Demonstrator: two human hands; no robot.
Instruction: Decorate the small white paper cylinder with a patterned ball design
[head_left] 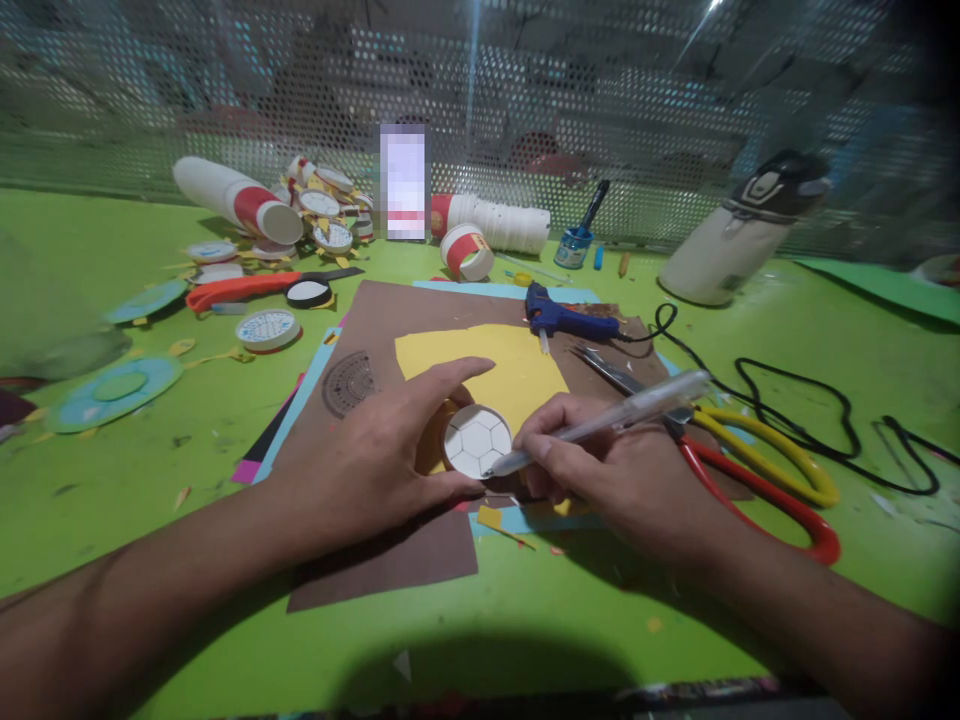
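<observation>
My left hand (390, 435) grips a round white paper cup base (478, 441), its thumb along the lower rim and its index finger lifted above. Dark lines on the white face form a football-like pattern with a hexagon in the middle. A clear-barrelled pen (630, 408) is in my right hand (592, 455), with its tip at the disc's lower right edge. Beneath both hands lie a yellow sheet (487, 350) and brown sheets (360, 535). The fingers behind the disc are mostly hidden.
Scissors (757, 480) and a blue glue gun (574, 320) with a black cord lie right. An orange utility knife (247, 290), a protractor (351, 383) and several decorated discs (319, 205) sit left. A bottle (720, 250) and stacked paper cups (502, 222) stand or lie behind.
</observation>
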